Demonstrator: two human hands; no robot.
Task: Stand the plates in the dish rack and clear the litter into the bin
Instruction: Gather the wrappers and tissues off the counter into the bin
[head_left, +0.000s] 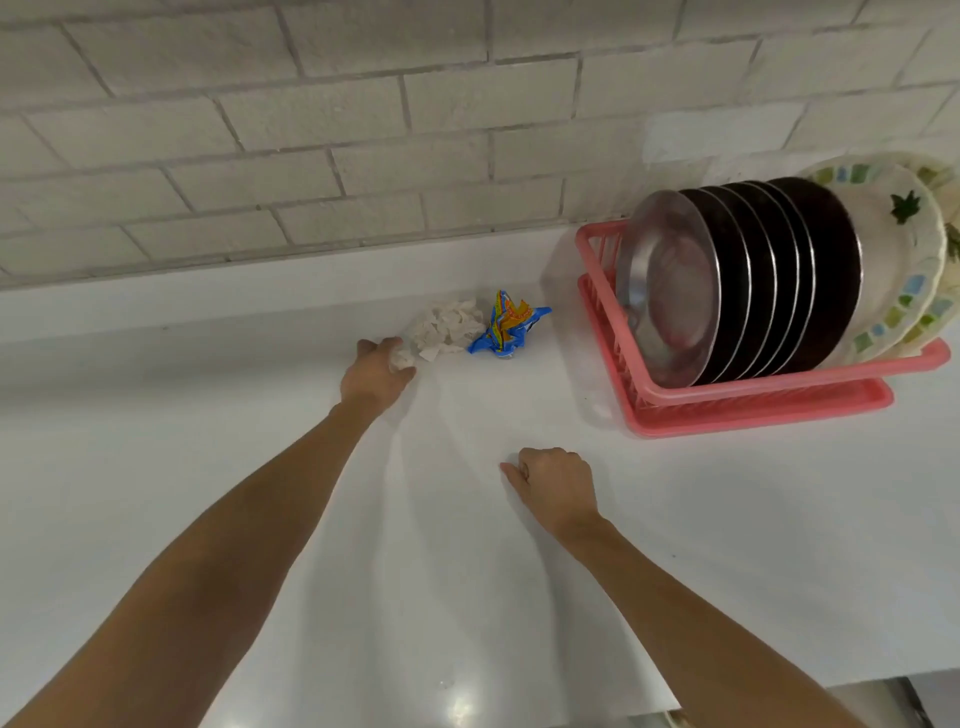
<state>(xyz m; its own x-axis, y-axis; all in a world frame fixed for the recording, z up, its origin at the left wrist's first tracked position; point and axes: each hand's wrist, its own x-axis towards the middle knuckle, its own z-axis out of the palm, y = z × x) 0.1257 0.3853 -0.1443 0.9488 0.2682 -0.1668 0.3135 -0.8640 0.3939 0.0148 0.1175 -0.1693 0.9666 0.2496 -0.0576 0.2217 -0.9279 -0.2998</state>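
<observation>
The plates are stood on edge in the pink dish rack at the right of the white counter. The crumpled tissue is pinched at its near edge by the curled fingers of the left hand. A blue-and-orange wrapper lies just beside the tissue (on the rack's side). The right hand is rested on the counter in a fist, with nothing seen in it.

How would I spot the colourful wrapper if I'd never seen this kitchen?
Find the pink dish rack full of plates on the white counter. Just left of it lie two scraps of litter. The wrapper is the nearer one, crumpled blue and orange, unlike the white tissue beside it.
</observation>
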